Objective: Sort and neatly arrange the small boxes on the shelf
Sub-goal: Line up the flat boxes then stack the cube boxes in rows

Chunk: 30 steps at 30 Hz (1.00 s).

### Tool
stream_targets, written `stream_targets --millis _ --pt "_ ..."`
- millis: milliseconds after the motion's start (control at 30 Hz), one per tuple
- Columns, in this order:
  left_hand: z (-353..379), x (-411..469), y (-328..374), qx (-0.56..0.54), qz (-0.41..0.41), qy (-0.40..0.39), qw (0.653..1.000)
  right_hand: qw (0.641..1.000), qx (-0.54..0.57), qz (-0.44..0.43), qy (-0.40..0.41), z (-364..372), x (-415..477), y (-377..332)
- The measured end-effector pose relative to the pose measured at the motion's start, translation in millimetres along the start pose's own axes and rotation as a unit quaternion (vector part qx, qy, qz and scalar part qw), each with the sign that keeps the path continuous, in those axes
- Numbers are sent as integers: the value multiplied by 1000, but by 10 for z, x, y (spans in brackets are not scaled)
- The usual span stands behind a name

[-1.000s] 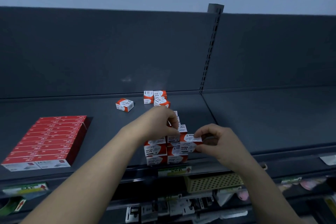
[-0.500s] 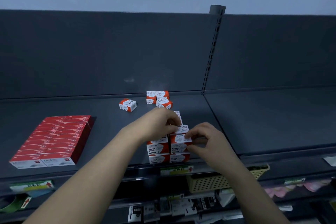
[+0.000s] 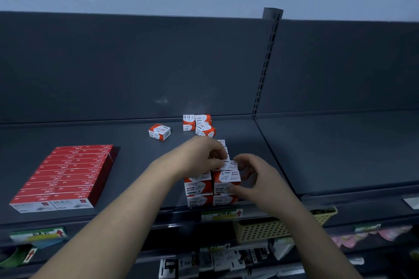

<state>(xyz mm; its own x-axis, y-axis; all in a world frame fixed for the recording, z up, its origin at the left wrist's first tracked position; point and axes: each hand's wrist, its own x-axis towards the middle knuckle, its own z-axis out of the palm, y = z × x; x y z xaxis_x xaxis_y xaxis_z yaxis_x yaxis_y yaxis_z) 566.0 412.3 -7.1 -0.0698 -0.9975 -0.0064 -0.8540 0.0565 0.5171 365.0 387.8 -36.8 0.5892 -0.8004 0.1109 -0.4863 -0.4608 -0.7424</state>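
Small red-and-white paper clip boxes form a stack (image 3: 198, 188) at the shelf's front edge, two wide, with more rows behind. My left hand (image 3: 201, 156) reaches over the stack, and its fingertips pinch a box (image 3: 231, 166) on top, just behind the front row. My right hand (image 3: 256, 179) curls around the upper right front box (image 3: 226, 179), thumb on its front face, fingers behind it. One loose box (image 3: 159, 132) lies tilted further back. A small cluster of boxes (image 3: 199, 123) sits against the back panel.
A flat block of long red staple boxes (image 3: 68, 174) lies at the left of the dark shelf (image 3: 328, 154). A slotted upright (image 3: 264, 63) divides the back panels. Below hang price labels (image 3: 221, 214), a yellow perforated basket (image 3: 260, 230) and small packaged goods.
My right hand brought a box in from the right and set it against the stack's upper right. The left hand stayed on top of the stack.
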Motion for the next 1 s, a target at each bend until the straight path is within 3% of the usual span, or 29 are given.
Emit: stream_targets --millis 167,300,467,667,1000 --pt "-51 14 -4 12 1 13 1000 1000 11 9 -19 -81 43 18" --pt "-191 41 -133 53 -20 60 997 998 45 11 31 -204 209 84" --pt "-375 123 -361 155 -76 100 980 998 -24 32 49 -240 660 188" --pt "-365 386 -740 223 -139 109 959 991 -116 65 -17 -69 1288 183" --pt "-269 913 -1167 219 -154 94 959 978 -102 109 -147 265 2006 149"
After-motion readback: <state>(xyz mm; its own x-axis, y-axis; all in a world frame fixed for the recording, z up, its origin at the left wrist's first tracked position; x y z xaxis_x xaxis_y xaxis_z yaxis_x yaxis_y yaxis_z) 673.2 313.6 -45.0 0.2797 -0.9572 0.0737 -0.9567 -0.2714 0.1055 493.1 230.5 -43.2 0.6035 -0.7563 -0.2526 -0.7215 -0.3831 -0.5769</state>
